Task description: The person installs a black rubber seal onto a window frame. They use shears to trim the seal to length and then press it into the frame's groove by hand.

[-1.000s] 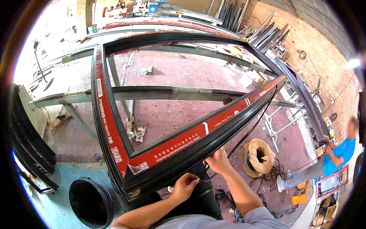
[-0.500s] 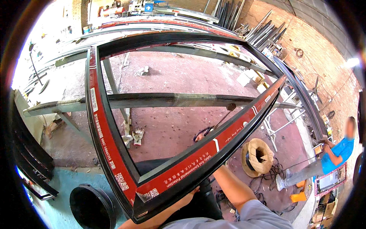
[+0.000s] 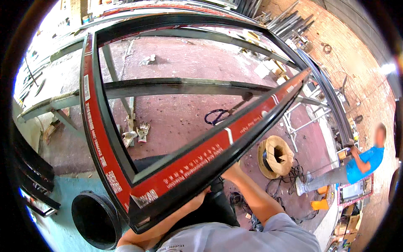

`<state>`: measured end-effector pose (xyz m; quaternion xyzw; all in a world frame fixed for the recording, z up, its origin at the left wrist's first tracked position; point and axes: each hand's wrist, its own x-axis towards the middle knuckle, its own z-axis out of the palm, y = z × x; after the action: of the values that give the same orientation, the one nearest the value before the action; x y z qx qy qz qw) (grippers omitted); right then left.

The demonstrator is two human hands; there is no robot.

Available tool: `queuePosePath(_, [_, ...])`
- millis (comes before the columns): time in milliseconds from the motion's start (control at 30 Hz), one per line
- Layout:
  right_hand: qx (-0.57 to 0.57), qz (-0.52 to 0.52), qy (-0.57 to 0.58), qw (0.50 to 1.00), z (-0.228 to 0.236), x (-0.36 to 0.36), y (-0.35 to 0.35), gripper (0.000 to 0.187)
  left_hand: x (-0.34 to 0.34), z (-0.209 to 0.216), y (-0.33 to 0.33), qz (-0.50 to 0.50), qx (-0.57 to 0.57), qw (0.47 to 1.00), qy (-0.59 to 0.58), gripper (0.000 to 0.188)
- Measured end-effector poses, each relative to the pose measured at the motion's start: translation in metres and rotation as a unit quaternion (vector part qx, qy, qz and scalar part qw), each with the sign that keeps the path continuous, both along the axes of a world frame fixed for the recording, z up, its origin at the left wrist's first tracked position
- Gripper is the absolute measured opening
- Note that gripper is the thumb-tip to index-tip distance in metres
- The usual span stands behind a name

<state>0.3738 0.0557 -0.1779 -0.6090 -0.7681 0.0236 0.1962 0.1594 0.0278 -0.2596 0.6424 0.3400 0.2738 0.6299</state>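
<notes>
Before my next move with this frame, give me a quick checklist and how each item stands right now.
1. Right hand has a firm hold: cannot tell; its fingers are hidden by the frame.
2. Left hand has a firm hold: cannot tell; its fingers are hidden too.
3. Gloves on: not ok; your hands are bare, and a pair of pale gloves lies on the floor.
4. Floor to your right free of cables: not ok; dark cables lie tangled near the spool.
5. Co-worker away from your hands: ok; they stand off to the right.

Beside the frame (image 3: 189, 170), the bucket (image 3: 93, 222) stands left, the spool (image 3: 286, 156) right (gloves (image 3: 143, 133) lie on the floor (image 3: 172, 122) between).
</notes>
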Motion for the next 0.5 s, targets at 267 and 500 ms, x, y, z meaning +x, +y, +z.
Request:
queuePosePath(267, [-0.143,0.196,0.162,0.956,0.088,-0.032,-0.065,0.033,-0.06,0.098,-0.015,0.069,0.152,0.981,-0.102,0.008])
queuePosePath(500, [0.004,0.249,0.116,0.961,0.143,-0.052,-0.094,0.022,-0.097,0.144,-0.06,0.114,0.195,0.95,-0.214,0.013])
